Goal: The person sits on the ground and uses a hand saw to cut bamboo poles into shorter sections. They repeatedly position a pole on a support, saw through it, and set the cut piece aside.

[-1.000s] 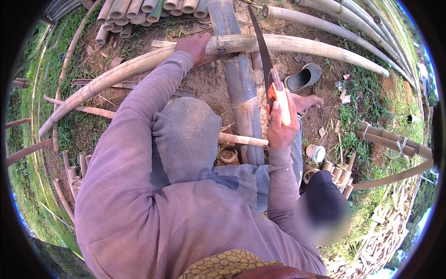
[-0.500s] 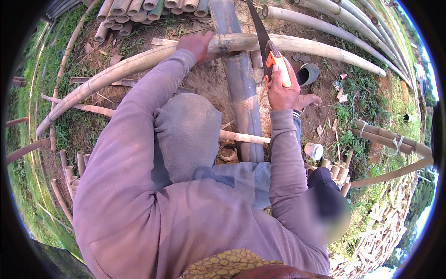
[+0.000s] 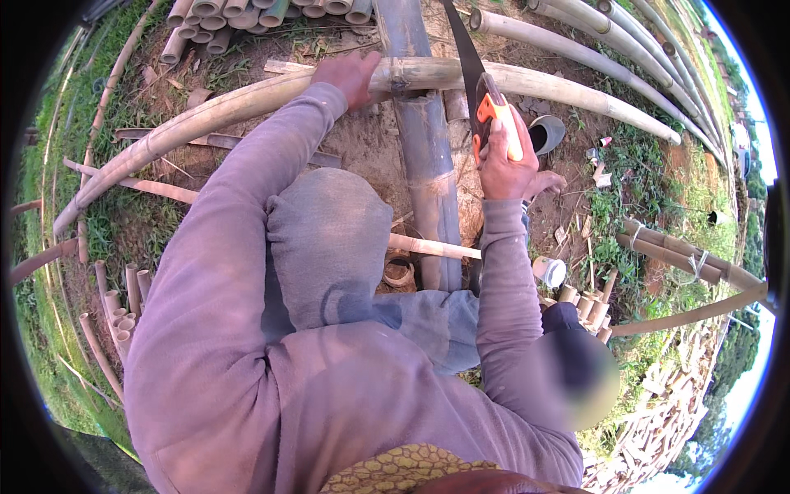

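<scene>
A long pale bamboo pole (image 3: 239, 103) lies crosswise over a thicker, dark bamboo beam (image 3: 415, 152). My left hand (image 3: 347, 80) is wrapped round the pole, just left of where it crosses the beam. In my right hand (image 3: 506, 169) is a handsaw (image 3: 500, 123), gripped by its orange and white handle. The dark saw blade (image 3: 467, 49) points away from me and passes across the pole, right of the beam. Whether its teeth have cut into the bamboo cannot be made out.
Cut bamboo tubes (image 3: 255, 12) are stacked at the far left. Long poles (image 3: 576, 49) lie at the far right. Beyond my right wrist are a bare foot (image 3: 543, 183) and a grey cup-like container (image 3: 546, 133). A white tub (image 3: 549, 271) and a thin bamboo strip (image 3: 432, 246) lie nearer.
My right hand and the handsaw have come slightly toward me and to the right. My left hand keeps its place on the pole. The whole view has shifted a little.
</scene>
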`<act>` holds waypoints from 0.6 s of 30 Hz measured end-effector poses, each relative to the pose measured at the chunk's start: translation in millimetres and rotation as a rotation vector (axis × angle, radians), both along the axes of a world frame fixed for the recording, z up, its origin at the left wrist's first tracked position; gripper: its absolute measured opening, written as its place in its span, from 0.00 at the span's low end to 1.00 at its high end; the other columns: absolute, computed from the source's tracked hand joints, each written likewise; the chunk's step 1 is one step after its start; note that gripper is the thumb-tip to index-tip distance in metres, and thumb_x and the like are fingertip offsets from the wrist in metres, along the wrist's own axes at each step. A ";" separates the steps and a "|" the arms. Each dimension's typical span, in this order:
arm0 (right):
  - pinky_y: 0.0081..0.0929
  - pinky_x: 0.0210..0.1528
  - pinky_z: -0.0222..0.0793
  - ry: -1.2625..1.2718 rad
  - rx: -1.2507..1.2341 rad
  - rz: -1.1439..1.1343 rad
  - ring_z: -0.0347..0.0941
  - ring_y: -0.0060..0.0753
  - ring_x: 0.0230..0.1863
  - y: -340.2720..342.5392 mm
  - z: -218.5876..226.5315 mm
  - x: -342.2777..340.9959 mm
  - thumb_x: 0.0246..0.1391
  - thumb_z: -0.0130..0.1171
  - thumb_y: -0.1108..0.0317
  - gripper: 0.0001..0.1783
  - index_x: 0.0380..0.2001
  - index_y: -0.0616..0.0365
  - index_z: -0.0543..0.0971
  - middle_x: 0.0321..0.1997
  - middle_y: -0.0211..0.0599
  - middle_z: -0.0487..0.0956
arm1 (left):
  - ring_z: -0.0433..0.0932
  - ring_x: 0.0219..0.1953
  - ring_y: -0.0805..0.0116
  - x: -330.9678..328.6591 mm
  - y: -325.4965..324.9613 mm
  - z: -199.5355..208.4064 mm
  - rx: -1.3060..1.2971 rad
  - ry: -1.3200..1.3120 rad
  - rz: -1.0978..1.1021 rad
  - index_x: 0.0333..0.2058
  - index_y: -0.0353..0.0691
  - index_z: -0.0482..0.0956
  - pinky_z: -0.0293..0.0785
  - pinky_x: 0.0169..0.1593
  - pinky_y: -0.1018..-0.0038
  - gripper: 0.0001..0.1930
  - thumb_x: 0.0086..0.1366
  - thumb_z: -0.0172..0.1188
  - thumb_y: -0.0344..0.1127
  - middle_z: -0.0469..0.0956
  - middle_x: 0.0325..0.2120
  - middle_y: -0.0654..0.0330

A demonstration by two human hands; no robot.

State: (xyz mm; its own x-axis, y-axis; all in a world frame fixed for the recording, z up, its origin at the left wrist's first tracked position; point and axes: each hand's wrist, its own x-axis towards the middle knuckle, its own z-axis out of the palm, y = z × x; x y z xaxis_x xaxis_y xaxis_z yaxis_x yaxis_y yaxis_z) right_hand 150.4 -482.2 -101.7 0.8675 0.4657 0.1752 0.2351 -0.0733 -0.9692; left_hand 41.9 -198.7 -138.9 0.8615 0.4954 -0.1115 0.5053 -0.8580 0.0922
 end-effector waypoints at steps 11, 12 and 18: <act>0.29 0.49 0.83 0.094 -0.066 -0.041 0.83 0.37 0.53 -164.8 5.6 -127.2 0.71 0.62 0.53 0.35 0.67 0.75 0.72 0.60 0.54 0.82 | 0.85 0.52 0.49 -7.6 4.6 -7.3 0.055 0.000 -0.020 0.57 0.48 0.71 0.83 0.51 0.54 0.33 0.65 0.69 0.63 0.83 0.50 0.50; 0.29 0.50 0.83 0.094 -0.060 -0.035 0.83 0.36 0.53 -158.8 7.7 -123.5 0.71 0.62 0.55 0.34 0.66 0.75 0.72 0.60 0.53 0.82 | 0.86 0.52 0.48 -8.1 5.3 -7.3 0.057 -0.025 -0.026 0.57 0.48 0.71 0.83 0.51 0.54 0.33 0.65 0.69 0.63 0.83 0.49 0.50; 0.27 0.54 0.79 -0.019 -0.026 -0.030 0.80 0.29 0.54 20.4 -0.8 4.7 0.70 0.65 0.67 0.26 0.64 0.72 0.76 0.58 0.48 0.83 | 0.85 0.51 0.47 -2.0 0.7 -10.0 0.044 -0.072 -0.024 0.57 0.48 0.70 0.82 0.52 0.52 0.32 0.64 0.71 0.61 0.83 0.49 0.50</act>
State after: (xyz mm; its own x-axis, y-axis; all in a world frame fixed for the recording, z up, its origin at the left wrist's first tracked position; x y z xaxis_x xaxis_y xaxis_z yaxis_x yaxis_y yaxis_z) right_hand 155.1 -461.7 -102.4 0.8778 0.4442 0.1795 0.2504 -0.1059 -0.9623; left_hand 39.9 -198.0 -148.9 0.8780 0.4778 -0.0276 0.4783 -0.8736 0.0896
